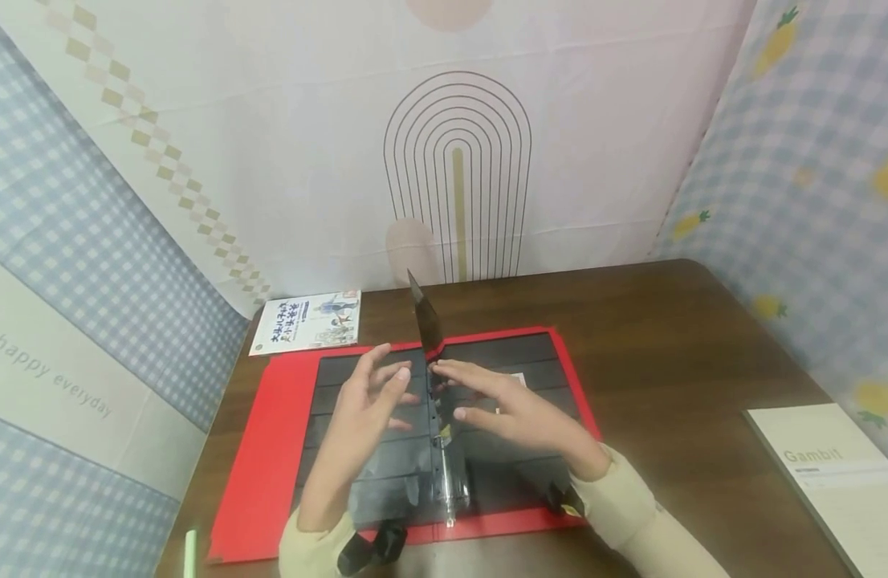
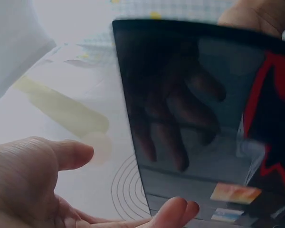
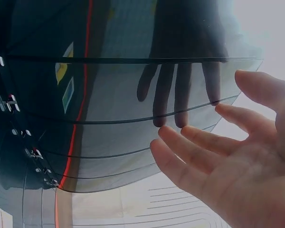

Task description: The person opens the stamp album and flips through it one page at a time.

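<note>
A red album (image 1: pixel 263 449) lies spread on the table, with black pages (image 1: pixel 509 353) crossed by strips and a row of binder rings down the middle. One black page (image 1: pixel 427 321) stands upright at the rings, seen nearly edge-on in the head view. To its left is my left hand (image 1: pixel 372 401), fingers loosely bent and holding nothing. My right hand (image 1: pixel 516 405) is on the other side, fingers extended toward the page. In the right wrist view its fingertips (image 3: pixel 166 137) meet their reflection on the glossy page (image 3: pixel 118 137), touching it or almost so.
A white picture booklet (image 1: pixel 307 323) lies behind the album at the left. A notebook marked Gambit (image 1: pixel 827 474) is at the table's right edge. A pale green stick-like object (image 1: pixel 190 554) shows at the near left. Patterned cloths (image 1: pixel 596 160) hang around the brown table (image 1: pixel 653 361).
</note>
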`<action>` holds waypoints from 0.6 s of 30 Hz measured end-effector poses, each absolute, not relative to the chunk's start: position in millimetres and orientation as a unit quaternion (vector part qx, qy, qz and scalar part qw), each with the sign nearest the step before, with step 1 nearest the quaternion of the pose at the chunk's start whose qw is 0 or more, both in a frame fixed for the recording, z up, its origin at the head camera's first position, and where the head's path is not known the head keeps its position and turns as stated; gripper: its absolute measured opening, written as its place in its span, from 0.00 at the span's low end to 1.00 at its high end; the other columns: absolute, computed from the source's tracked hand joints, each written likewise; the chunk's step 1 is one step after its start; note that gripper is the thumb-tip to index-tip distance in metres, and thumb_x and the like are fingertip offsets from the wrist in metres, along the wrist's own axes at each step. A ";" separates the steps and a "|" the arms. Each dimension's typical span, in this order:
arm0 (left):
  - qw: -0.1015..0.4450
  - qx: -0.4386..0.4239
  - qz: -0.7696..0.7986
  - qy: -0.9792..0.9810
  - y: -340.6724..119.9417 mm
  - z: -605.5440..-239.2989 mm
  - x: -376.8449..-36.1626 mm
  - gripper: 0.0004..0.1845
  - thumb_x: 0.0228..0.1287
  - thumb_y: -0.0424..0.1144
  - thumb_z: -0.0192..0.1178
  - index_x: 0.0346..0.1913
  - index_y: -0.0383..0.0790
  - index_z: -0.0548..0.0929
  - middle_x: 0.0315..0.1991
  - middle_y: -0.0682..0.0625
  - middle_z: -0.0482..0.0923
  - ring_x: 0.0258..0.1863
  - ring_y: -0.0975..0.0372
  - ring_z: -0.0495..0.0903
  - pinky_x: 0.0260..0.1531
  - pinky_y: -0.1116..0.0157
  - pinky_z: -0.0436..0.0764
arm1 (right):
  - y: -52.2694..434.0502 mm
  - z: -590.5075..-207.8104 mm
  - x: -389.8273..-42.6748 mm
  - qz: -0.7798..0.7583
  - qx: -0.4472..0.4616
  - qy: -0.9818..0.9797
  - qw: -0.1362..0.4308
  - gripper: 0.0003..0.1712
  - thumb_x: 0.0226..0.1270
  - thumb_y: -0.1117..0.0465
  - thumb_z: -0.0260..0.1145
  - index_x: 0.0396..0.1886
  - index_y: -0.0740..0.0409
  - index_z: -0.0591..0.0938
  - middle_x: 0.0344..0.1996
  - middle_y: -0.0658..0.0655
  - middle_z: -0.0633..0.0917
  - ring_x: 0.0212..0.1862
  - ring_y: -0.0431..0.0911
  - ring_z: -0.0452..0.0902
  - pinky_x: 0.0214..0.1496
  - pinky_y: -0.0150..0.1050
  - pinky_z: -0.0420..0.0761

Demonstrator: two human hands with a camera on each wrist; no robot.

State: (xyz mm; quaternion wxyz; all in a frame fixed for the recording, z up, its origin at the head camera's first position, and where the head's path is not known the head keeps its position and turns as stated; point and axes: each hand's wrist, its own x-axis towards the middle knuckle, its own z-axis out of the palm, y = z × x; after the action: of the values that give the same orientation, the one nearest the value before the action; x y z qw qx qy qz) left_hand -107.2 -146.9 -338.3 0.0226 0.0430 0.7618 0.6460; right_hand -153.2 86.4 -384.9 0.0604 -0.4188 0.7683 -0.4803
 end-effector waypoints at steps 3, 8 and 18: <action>0.030 0.032 0.643 0.765 -144.8 -337.3 -108.6 0.36 0.75 0.40 0.60 0.77 0.33 0.56 0.65 0.31 0.73 0.43 0.46 0.87 0.31 0.55 0.87 | 84.6 -387.0 -152.5 -0.470 -0.422 0.773 0.059 0.35 0.74 0.61 0.65 0.77 0.54 0.67 0.75 0.55 0.66 0.75 0.49 0.61 0.72 0.54 0.65; 0.041 0.023 0.638 0.769 -144.4 -334.4 -112.0 0.34 0.74 0.38 0.59 0.76 0.32 0.57 0.63 0.29 0.75 0.37 0.47 0.87 0.30 0.55 0.87 | 81.6 -389.1 -151.2 -0.457 -0.432 0.776 0.054 0.34 0.74 0.60 0.64 0.77 0.55 0.67 0.76 0.58 0.65 0.75 0.51 0.61 0.72 0.57 0.65; 0.074 0.034 0.595 0.799 -145.0 -329.9 -120.4 0.34 0.72 0.40 0.62 0.75 0.34 0.62 0.63 0.29 0.74 0.38 0.47 0.87 0.29 0.53 0.87 | 78.9 -390.4 -150.0 -0.430 -0.440 0.786 0.059 0.34 0.75 0.59 0.64 0.78 0.52 0.67 0.77 0.59 0.63 0.75 0.52 0.61 0.70 0.60 0.65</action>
State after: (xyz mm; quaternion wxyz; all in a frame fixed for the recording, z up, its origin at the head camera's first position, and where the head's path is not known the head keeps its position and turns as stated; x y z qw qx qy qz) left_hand -120.4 -145.0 -329.9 0.0738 0.0339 0.7995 0.5952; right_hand -150.0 78.9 -390.4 0.0590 -0.4403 0.7862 -0.4296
